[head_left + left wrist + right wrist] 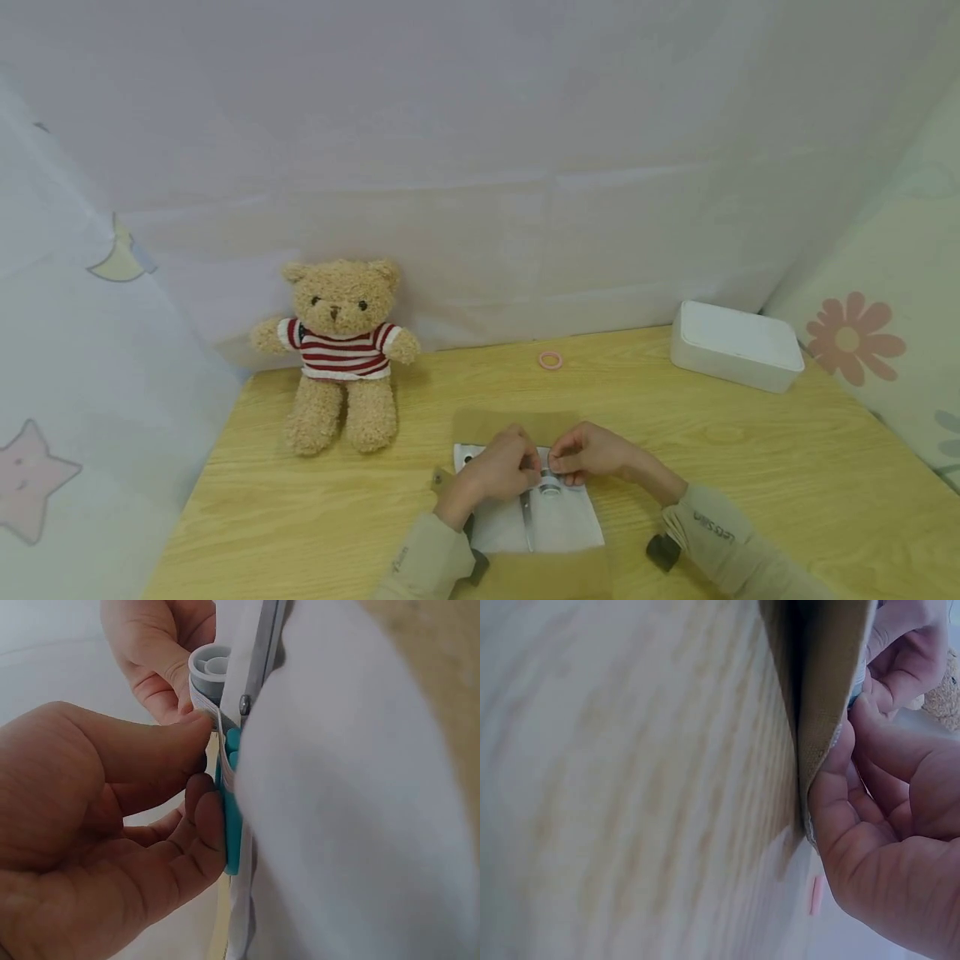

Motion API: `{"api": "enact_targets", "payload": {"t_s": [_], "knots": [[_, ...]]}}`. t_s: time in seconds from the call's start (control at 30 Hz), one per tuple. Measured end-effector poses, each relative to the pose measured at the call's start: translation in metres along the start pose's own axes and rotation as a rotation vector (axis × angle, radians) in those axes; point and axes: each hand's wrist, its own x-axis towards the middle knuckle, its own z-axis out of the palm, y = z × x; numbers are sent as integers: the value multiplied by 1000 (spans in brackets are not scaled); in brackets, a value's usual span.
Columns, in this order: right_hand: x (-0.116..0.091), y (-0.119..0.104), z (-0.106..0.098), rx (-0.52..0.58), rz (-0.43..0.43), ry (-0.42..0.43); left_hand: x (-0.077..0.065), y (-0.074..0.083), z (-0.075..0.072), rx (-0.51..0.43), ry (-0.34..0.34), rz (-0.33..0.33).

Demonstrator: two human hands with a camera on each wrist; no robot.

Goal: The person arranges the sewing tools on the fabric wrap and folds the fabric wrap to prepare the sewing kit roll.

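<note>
A tan cloth organizer (540, 575) with a white lining (570, 529) lies unfolded before me. Across it runs a white elastic band (204, 705), which my left hand (506, 467) pinches between thumb and fingers. Under the band sit scissors, their teal handles (232, 825) by my left fingers and their metal blades (528, 525) pointing toward me. Next to them a grey-and-white cylinder (210, 666) stands in the band. My right hand (592, 454) is at the cylinder's other side, thumb and fingers closed on the band by the organizer's edge; its fingertips are partly hidden.
A teddy bear (345, 358) in a striped shirt sits at the back left of the wooden table (247, 517). Behind the organizer lies a pink ring (550, 360). At the back right stands a white box (735, 346).
</note>
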Motion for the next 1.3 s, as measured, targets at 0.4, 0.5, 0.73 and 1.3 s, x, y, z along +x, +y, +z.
{"api": "enact_targets", "payload": {"t_s": [0.4,0.5,0.73,1.3], "knots": [[3,-6,5,-33,-42,-1,-7,1,-3,14,55,-20],[4,-6,5,-41,-35,18,-9,2,-5,-56,88,-25],[-5,0,-10,97,-11,74,-33,9,-15,-286,304,-83],[-3,-1,-59,186,-49,153,-166,-29,-5,-553,295,-474]]}}
